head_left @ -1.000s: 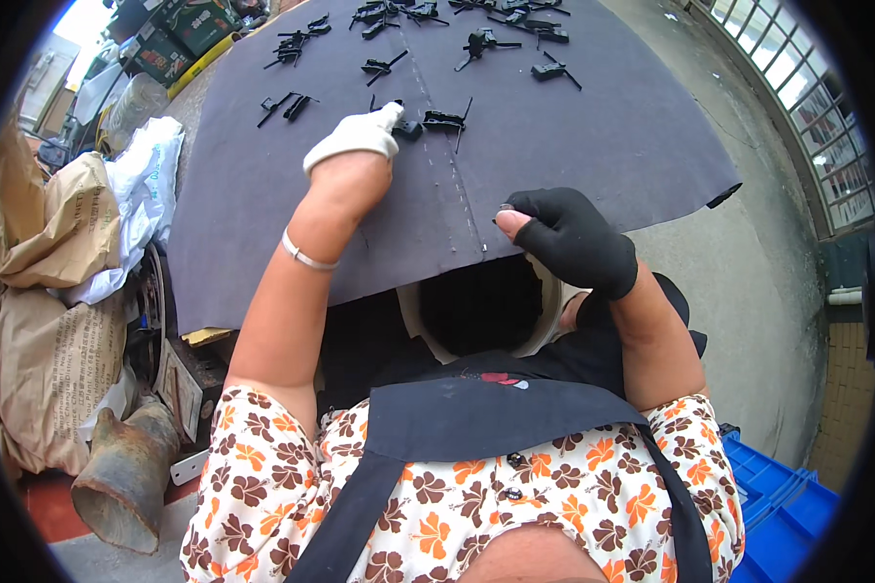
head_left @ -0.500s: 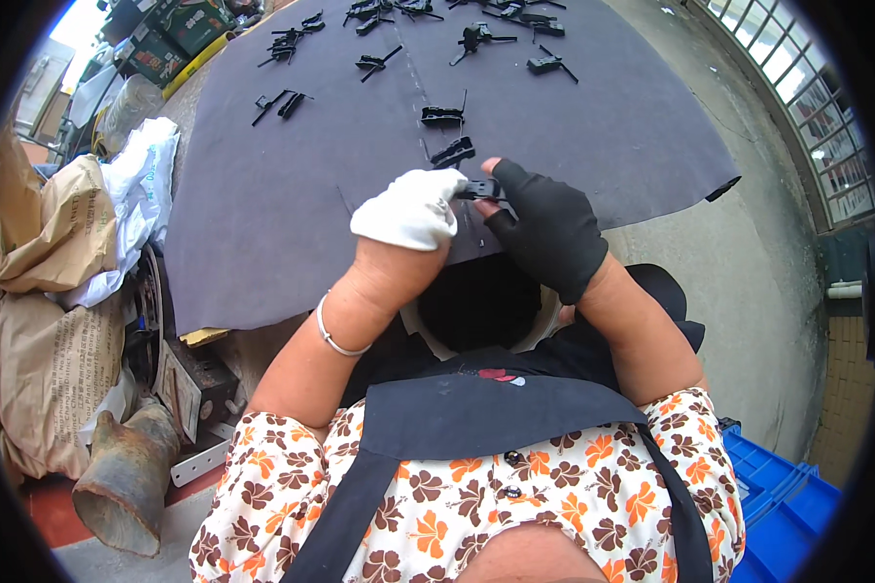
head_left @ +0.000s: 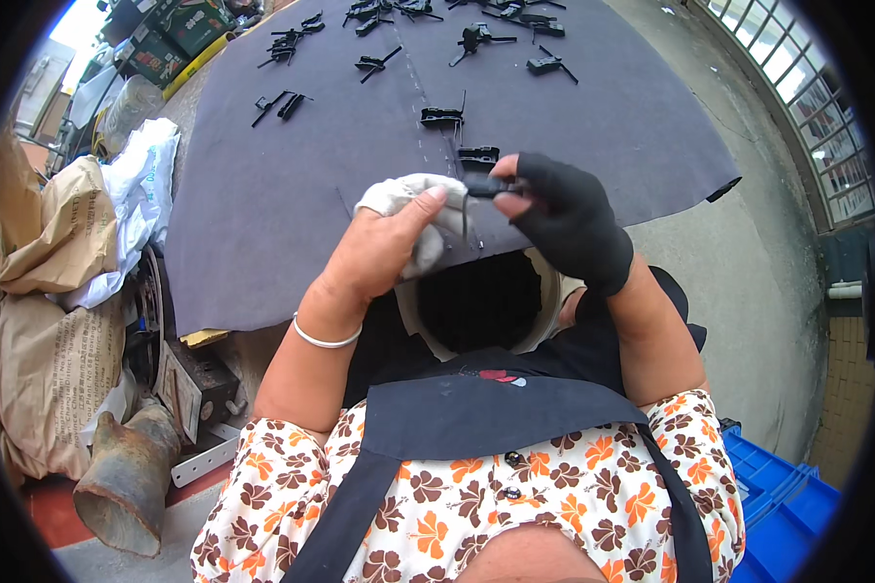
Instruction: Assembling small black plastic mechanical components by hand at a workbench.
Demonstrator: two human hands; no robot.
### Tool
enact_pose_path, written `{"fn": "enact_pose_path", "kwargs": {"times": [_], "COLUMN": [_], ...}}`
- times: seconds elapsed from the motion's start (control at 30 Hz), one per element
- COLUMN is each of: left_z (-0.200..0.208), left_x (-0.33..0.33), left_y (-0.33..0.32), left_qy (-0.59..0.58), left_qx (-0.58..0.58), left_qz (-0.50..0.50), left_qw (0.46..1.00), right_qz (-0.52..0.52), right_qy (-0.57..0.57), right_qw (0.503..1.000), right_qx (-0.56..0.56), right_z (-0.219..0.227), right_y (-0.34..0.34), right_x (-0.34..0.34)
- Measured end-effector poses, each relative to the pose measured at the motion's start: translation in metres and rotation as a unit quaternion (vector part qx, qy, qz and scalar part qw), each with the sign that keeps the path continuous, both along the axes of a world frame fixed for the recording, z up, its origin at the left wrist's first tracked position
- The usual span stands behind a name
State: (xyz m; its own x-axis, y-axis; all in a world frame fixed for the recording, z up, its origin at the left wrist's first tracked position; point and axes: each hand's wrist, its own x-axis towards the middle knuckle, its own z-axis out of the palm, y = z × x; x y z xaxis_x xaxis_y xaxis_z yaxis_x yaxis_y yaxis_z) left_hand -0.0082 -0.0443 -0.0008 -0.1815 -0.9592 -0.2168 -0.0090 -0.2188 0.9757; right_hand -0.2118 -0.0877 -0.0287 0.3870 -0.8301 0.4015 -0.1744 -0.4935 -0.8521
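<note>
My right hand [head_left: 576, 225], in a black fingerless glove, pinches a small black plastic part [head_left: 486, 185] between thumb and fingertips above the near edge of the table. On its left, my left hand [head_left: 394, 225] wears white glove fabric over the fingers, with the thumb bare. That thumb presses against the gloved fingers, close by the part's left end; what lies between them is hidden. From there a thin dark strip [head_left: 466, 222] hangs down. Just beyond the hands lies a similar black part [head_left: 478, 155], with another black part [head_left: 442, 118] farther off.
A grey mat [head_left: 262, 223] covers the table, and several more black parts [head_left: 371, 64] lie toward its far side. Below its near edge, between my knees, stands a round container [head_left: 476, 301] with a dark inside. Paper sacks [head_left: 58, 369] stand left; a blue crate [head_left: 778, 505] sits lower right.
My left hand has turned, bringing its bare thumb into sight. The held part has moved slightly right. The nearest part on the mat has shifted right and lies more level.
</note>
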Motion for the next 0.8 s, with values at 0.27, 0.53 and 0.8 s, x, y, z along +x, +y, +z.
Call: {"fn": "enact_pose_path", "kwargs": {"times": [0.27,0.53,0.8], "left_z": [-0.011,-0.008,-0.005], "left_x": [-0.008,-0.03,-0.035], "left_y": [0.002,0.017,0.017], "left_qy": [0.194,-0.009,-0.084], "left_qx": [0.016,-0.155,-0.133], "left_qz": [-0.044,-0.028,0.062], "left_qw": [0.98,0.987,0.986], "right_qz": [0.08,-0.023,0.069], "right_qy": [0.057,-0.035,0.017], "right_qw": [0.98,0.999,0.991], "right_qx": [-0.175,-0.028,0.112], "right_z": [0.007,-0.005,0.0], "right_y": [0.008,0.017,0.012], "right_x": [0.001,0.012,0.006]}}
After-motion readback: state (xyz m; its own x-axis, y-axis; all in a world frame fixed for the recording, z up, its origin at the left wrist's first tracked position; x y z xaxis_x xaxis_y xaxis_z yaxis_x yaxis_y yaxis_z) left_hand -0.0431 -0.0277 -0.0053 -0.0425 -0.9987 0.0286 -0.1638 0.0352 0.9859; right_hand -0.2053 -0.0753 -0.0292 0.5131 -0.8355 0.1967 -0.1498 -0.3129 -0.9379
